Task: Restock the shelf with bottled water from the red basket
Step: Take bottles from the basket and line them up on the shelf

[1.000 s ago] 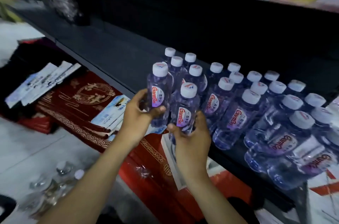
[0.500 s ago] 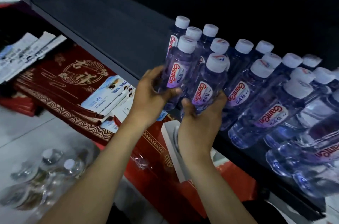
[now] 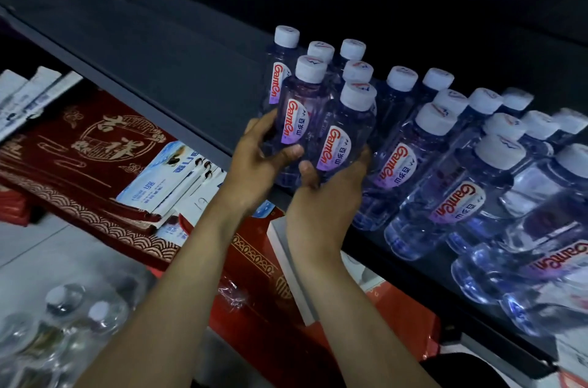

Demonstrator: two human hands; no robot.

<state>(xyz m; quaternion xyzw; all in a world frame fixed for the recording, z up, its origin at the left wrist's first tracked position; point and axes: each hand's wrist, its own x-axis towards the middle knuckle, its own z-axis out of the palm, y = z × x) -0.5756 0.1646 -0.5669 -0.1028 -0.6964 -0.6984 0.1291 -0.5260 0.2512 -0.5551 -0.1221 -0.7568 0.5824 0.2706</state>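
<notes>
My left hand [image 3: 259,161] grips a clear water bottle [image 3: 300,107] with a white cap and a purple-and-red label, at the front edge of the dark shelf [image 3: 178,69]. Right beside it, my right hand [image 3: 327,193] grips a second water bottle [image 3: 345,136] of the same kind. Both bottles stand upright, touching each other, at the left end of a block of several identical bottles [image 3: 445,145] that fills the shelf's right half. The red basket is not in view.
The left part of the shelf is bare. Below the shelf lie red patterned boxes [image 3: 82,145] and flat white packets [image 3: 168,177]. More bottles [image 3: 70,317] sit blurred at the bottom left on the floor side.
Both hands have carried their bottles up and to the right, onto the shelf edge against the standing bottles. The camera has tilted down and closer.
</notes>
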